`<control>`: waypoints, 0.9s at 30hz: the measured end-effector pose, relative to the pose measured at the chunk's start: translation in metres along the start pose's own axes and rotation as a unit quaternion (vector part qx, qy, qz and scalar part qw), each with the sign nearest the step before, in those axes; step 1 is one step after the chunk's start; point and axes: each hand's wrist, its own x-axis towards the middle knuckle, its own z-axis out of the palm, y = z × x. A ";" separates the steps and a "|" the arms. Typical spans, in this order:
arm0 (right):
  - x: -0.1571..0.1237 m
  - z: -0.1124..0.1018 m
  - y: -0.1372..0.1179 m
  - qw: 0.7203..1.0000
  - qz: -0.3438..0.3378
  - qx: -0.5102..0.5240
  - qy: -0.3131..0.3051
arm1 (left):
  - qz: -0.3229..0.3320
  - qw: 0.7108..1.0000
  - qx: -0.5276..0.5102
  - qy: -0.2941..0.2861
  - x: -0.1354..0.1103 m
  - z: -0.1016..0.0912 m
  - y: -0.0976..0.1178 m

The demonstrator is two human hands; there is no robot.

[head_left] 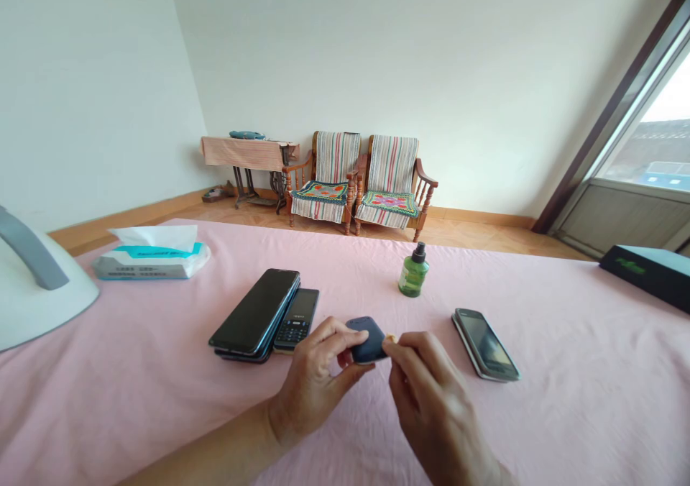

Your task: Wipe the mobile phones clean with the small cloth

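Note:
My left hand (318, 374) grips a small dark blue mobile phone (367, 336) by its left side, thumb below and fingers on top. The phone's plain back, with what looks like a camera strip at its far end, faces up. My right hand (425, 385) is closed in a pinch at the phone's right edge. A tiny yellowish bit (390, 338) shows at those fingertips, too small to name. Left of my hands lie a stack of smartphones (256, 312) and a keypad phone (297, 321). Right of them lies a touchscreen phone (486, 346) atop something flat.
A green spray bottle (413, 272) stands beyond my hands on the pink cloth (345, 263). A tissue pack (151, 256) and a white rounded object with a grey handle (40, 285) are at the left. A black box (647, 274) lies far right. Two chairs (385, 177) stand by the wall.

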 end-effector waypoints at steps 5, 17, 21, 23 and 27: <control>-0.004 0.005 -0.001 1.000 -0.021 0.020 0.011 | -0.013 1.000 -0.009 -0.003 -0.001 0.000 0.001; 0.004 -0.008 0.007 0.999 0.005 -0.032 0.031 | -0.024 1.000 -0.016 -0.010 -0.001 -0.001 0.002; 0.004 -0.012 0.002 0.999 -0.025 -0.020 0.036 | -0.028 0.998 -0.045 -0.027 -0.001 -0.003 0.004; 0.001 -0.011 -0.002 0.999 -0.038 0.002 0.001 | -0.034 0.997 -0.058 -0.032 -0.002 -0.004 0.003; -0.003 -0.003 -0.004 0.998 -0.044 0.024 -0.048 | -0.046 0.996 -0.066 -0.029 -0.003 -0.002 0.002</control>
